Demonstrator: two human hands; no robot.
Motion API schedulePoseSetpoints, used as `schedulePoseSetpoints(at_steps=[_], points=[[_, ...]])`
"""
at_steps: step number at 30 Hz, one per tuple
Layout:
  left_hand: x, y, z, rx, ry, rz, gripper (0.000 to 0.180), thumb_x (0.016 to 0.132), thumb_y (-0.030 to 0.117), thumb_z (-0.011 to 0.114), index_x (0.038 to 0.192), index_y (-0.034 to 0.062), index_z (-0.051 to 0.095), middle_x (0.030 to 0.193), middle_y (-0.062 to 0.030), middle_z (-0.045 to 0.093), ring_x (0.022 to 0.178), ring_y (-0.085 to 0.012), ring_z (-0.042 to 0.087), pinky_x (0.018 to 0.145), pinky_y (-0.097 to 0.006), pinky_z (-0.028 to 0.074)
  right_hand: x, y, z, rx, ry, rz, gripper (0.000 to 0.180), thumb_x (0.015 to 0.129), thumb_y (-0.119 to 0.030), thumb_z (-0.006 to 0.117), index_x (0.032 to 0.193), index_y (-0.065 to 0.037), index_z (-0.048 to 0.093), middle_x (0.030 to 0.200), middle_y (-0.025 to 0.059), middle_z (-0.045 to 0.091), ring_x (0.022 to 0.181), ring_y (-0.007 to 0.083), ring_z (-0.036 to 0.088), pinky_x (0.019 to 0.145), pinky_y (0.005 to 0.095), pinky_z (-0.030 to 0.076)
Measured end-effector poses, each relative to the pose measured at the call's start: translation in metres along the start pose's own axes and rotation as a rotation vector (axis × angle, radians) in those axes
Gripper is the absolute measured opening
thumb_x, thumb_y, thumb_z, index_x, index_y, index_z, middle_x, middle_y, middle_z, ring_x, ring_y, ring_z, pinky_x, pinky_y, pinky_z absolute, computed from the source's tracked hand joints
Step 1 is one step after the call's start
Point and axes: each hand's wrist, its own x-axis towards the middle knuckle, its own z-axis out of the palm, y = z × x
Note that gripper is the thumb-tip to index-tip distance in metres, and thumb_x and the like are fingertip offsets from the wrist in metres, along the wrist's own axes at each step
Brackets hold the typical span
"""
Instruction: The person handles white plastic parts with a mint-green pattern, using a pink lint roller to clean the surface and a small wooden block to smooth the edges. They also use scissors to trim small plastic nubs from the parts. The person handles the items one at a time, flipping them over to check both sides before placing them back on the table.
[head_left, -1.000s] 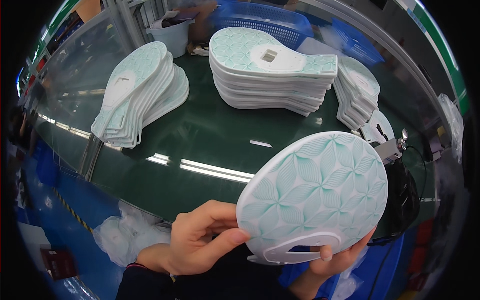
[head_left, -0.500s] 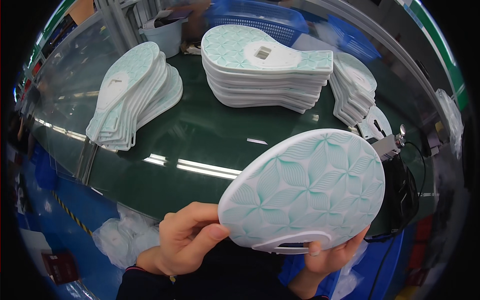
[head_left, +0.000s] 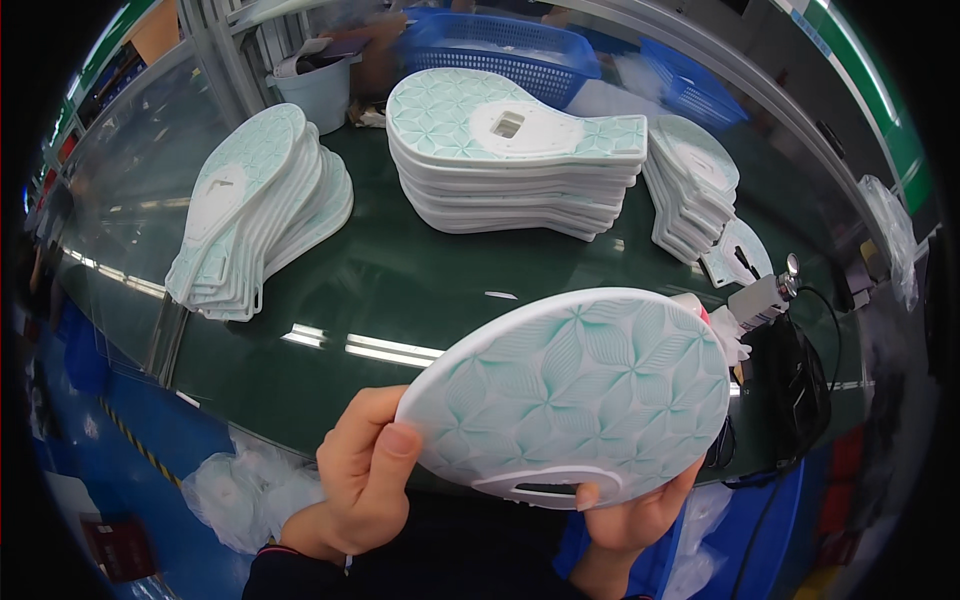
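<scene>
Close in front of me I hold a rounded white plastic panel [head_left: 580, 395], printed with a pale green leaf pattern and having a slotted opening at its near edge. My left hand [head_left: 365, 470] grips its left rim between thumb and fingers. With the thumb by the slot, my right hand [head_left: 640, 510] holds it at the lower right; the fingers behind it are partly hidden. Beyond lie a middle stack of similar paddle-shaped panels [head_left: 515, 170], a fanned stack [head_left: 240, 215] on the left and a smaller stack [head_left: 690, 185] on the right.
All of this is on a dark green table [head_left: 400, 290]. A blue basket [head_left: 500, 50] and a pale bucket [head_left: 315, 95] stand at the back. At the right are a metal-capped bottle-like item [head_left: 765, 295] and a black bag [head_left: 790, 390]. Clear plastic bags [head_left: 240, 490] lie lower left.
The held panel has shifted left and tilted flatter, both hands still on it. A pinkish-white item beyond its upper right edge has come into view. The camera view has shifted slightly.
</scene>
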Motion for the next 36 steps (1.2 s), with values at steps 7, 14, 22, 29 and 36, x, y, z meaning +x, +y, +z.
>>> schedulePoseSetpoints(at_steps=[7,14,22,29,36], points=[[-0.004,-0.004,-0.009,0.031,0.086,0.045,0.028,0.09,0.026,0.045,0.089,-0.002,0.049,0.079,-0.004,0.053,0.072,-0.0079,0.046,0.068,-0.021,0.036,0.0,-0.001,-0.014,-0.091,-0.222,0.073,0.058,0.091,-0.046,0.024,0.135,-0.01,0.02,0.137,0.0095,0.028,0.124,0.0291,0.031,0.099,0.0467,0.028],[-0.003,-0.006,-0.014,0.003,0.139,0.071,0.024,0.091,0.023,0.042,0.087,-0.0001,0.047,0.08,-0.0037,0.051,0.074,-0.0077,0.044,0.07,-0.021,0.035,-0.002,-0.001,-0.007,-0.119,-0.207,0.132,0.059,0.09,-0.044,0.029,0.136,-0.008,0.017,0.138,0.0111,0.026,0.124,0.0302,0.03,0.1,0.047,0.026],[0.004,-0.011,-0.015,-0.087,0.192,0.064,0.03,0.089,0.025,0.044,0.092,-0.0039,0.05,0.081,-0.0044,0.052,0.073,-0.0085,0.045,0.069,-0.021,0.035,-0.002,-0.004,-0.002,-0.116,-0.201,0.231,0.065,0.089,-0.046,0.035,0.136,-0.006,0.015,0.138,0.0127,0.024,0.125,0.0295,0.028,0.101,0.0468,0.024],[0.018,0.012,-0.001,-0.059,0.088,0.169,0.045,0.071,0.027,0.071,0.099,-0.0021,0.051,0.092,-0.0101,0.056,0.087,-0.0145,0.052,0.076,-0.027,0.042,-0.005,-0.008,0.008,-0.434,-0.166,0.152,0.066,0.087,-0.048,0.037,0.133,-0.002,0.023,0.134,0.0144,0.031,0.123,0.0285,0.032,0.1,0.0425,0.025],[0.067,0.048,0.011,0.55,-0.436,0.525,0.062,0.042,0.026,0.085,0.093,0.0025,0.058,0.08,-0.0059,0.059,0.068,-0.016,0.053,0.06,-0.025,0.04,-0.018,-0.005,0.001,-0.52,-0.173,0.087,0.066,0.086,-0.05,0.036,0.127,0.002,0.032,0.126,0.0172,0.041,0.113,0.0297,0.043,0.092,0.0425,0.036]])
